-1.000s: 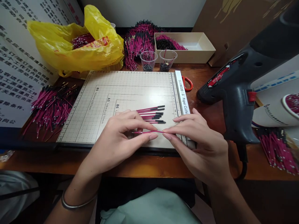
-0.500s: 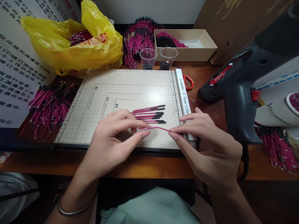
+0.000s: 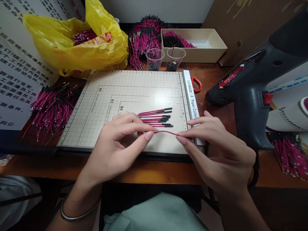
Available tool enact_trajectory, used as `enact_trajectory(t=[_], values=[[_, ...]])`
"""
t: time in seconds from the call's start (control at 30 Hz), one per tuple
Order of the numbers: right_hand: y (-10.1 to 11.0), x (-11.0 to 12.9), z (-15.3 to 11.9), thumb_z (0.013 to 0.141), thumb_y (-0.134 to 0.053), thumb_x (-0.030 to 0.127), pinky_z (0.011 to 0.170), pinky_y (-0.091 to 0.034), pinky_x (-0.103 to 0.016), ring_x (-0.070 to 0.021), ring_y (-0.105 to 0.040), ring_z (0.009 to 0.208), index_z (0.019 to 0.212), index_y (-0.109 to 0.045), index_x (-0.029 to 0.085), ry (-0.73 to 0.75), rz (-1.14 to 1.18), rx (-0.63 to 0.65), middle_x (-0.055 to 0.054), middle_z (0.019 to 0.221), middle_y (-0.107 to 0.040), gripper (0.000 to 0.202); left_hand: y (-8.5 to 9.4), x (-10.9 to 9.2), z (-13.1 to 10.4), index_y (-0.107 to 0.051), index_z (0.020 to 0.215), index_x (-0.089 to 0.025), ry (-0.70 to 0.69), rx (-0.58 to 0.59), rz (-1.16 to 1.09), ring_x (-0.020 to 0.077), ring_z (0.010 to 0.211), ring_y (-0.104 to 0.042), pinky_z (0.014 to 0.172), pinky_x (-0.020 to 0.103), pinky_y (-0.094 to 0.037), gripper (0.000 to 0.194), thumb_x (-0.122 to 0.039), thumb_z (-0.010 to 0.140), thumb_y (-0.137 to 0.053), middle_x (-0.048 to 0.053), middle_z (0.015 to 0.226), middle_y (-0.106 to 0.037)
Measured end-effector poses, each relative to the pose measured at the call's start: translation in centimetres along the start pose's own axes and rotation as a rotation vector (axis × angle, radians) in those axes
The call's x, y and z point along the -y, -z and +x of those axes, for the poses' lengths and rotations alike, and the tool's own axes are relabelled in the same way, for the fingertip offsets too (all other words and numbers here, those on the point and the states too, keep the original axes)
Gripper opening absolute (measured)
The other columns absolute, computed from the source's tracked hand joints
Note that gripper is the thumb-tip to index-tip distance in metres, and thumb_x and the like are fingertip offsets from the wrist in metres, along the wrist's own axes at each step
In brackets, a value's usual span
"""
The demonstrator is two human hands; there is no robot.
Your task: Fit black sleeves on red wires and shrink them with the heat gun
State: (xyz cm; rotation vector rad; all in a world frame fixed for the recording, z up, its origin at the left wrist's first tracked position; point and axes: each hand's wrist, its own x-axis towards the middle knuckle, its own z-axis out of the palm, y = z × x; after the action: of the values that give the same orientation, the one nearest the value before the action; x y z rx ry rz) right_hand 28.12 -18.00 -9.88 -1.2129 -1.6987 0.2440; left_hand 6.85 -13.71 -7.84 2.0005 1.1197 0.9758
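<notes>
Both grips narrow, pinching one thing: a single pink wire point(image 3: 165, 131), slightly bowed between left hand point(image 3: 121, 144) and right hand point(image 3: 218, 150), over the near part of the board point(image 3: 137, 81). Each end runs in under fingers — cannot tell whether this one carries a black sleeve.

Just beyond the grip, on the board: a small row of wires point(image 3: 151, 121), roughly side by side, black sleeves point(image 3: 166, 120) pointing right. Judging by these, a small batch is under way, the held wire not yet laid among them.

Farther out on the tabletop point(image 3: 154, 175): a large heap of wires point(image 3: 145, 38) ahead, more in a yellow bag point(image 3: 72, 57) ahead-left and a box point(image 3: 207, 56) ahead-right; a loose pile point(image 3: 53, 109) left of the grip, another bundle point(image 3: 290, 157) well right. Heat gun point(image 3: 250, 96) right of the grip, in neither hand. Many bulk wires show black ends — finished versus left, too tangled to count.
</notes>
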Motion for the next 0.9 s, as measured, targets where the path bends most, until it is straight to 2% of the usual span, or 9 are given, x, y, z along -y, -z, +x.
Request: enact_trajectory(t=[0.4, 0.63, 0.9], values=[[-0.06, -0.43, -0.07, 0.084, -0.076, 0.009, 0.111, -0.048, -0.04, -0.013, -0.069, 0.087, 0.087, -0.071, 0.025, -0.011, 0.008, -0.009, 0.006, 0.08, -0.074, 0.017, 0.22, 0.09, 0.14, -0.082, 0.091, -0.02, -0.013, 0.051, -0.034, 0.0097, 0.075, -0.064, 0.074, 0.024, -0.051, 0.02, -0.012, 0.093, -0.064, -0.003, 0.078, -0.072], [0.02, -0.31, 0.03, 0.085, -0.076, 0.011, 0.108, -0.05, -0.041, -0.0153, -0.07, 0.086, 0.086, -0.071, 0.026, 0.001, -0.007, -0.004, 0.005, 0.077, -0.074, 0.016, 0.37, 0.26, 0.15, -0.081, 0.087, -0.019, -0.011, 0.057, -0.052, 0.0077, 0.072, -0.061, 0.075, 0.021, -0.05, 0.02, -0.012, 0.093, -0.063, -0.004, 0.076, -0.071], [-0.03, -0.5, -0.02, 0.083, -0.077, 0.008, 0.107, -0.05, -0.042, -0.0152, -0.069, 0.085, 0.087, -0.071, 0.026, 0.025, 0.014, -0.003, 0.006, 0.077, -0.074, 0.019, 0.37, 0.3, 0.22, -0.081, 0.085, -0.022, 0.008, 0.059, -0.082, 0.007, 0.069, -0.059, 0.069, 0.02, -0.047, 0.019, -0.013, 0.092, -0.065, -0.006, 0.074, -0.069]])
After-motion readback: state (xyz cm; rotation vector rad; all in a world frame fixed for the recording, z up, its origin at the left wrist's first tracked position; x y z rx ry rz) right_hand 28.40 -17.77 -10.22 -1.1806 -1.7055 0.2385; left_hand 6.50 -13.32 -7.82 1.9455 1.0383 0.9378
